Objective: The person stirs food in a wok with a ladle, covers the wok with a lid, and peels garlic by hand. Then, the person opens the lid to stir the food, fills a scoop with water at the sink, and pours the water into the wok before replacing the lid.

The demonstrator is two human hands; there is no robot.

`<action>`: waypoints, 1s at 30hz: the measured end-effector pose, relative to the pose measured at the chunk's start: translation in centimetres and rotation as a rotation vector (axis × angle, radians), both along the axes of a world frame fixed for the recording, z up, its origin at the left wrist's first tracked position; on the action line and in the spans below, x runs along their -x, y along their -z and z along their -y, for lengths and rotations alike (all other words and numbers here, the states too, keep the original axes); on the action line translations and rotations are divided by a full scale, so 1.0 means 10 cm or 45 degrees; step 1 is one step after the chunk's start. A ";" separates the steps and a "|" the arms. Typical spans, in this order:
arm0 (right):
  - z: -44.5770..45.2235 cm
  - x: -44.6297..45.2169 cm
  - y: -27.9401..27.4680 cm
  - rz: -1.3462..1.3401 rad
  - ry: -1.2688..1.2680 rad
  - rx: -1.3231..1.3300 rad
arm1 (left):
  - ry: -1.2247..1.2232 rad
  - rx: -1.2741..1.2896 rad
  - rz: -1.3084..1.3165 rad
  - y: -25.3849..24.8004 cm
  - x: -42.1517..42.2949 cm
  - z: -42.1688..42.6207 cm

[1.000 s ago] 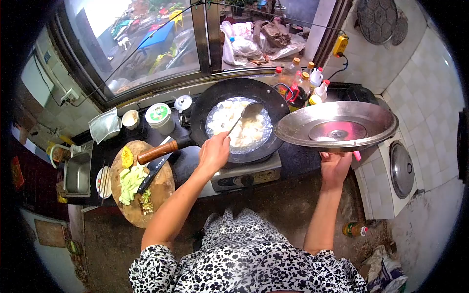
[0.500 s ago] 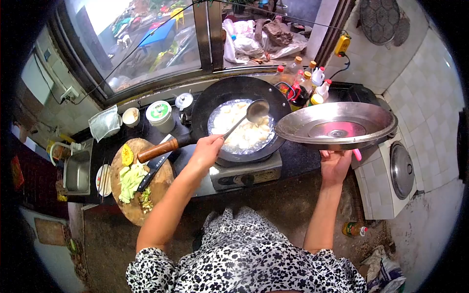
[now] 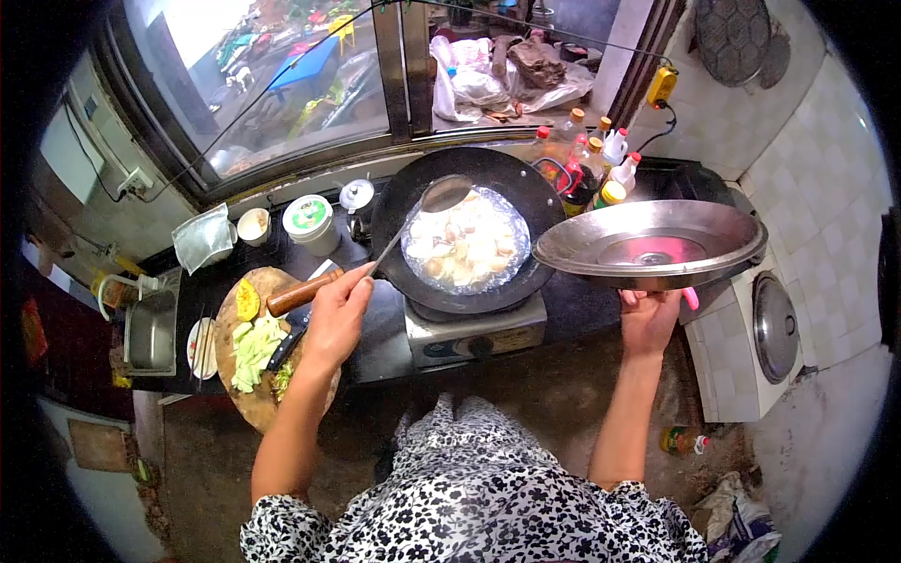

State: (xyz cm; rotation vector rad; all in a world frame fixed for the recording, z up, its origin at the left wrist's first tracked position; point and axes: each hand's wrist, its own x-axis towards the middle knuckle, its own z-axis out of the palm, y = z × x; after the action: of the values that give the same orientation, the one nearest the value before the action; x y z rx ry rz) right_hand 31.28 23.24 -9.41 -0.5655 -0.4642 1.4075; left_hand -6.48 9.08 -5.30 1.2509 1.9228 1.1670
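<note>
Countertop (image 3: 580, 314) (dark) below window (image 3: 402, 89), wok (image 3: 536, 192) on stove (image 3: 477, 340).

The place is a kitchen: a black wok (image 3: 539, 202) sits on a stove (image 3: 479, 340), cut vegetables (image 3: 259, 352) lie on a round board (image 3: 246, 403), and there is a metal sink (image 3: 152, 330).

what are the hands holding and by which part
The left hand holds the ladle by its handle. The right hand holds the wide metal lid from beneath its near side; exact grip hidden.
</note>
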 end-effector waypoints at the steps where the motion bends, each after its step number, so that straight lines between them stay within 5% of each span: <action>1: 0.01 0.00 0.00 -0.004 -0.003 -0.004 | -0.016 -0.012 -0.051 -0.02 0.04 0.07; 19: -0.01 0.21 -0.05 0.010 -0.103 0.041 | -0.129 0.109 -0.380 0.19 0.03 0.39; 30: 0.02 0.17 -0.06 -0.004 -0.012 0.078 | -0.014 0.080 -0.269 0.14 -0.03 0.40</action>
State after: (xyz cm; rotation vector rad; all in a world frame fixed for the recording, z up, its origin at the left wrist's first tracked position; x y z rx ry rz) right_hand 29.54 23.01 -8.77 -0.6111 -0.4232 1.4353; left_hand -6.22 5.11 -6.65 1.3777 2.1036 1.0055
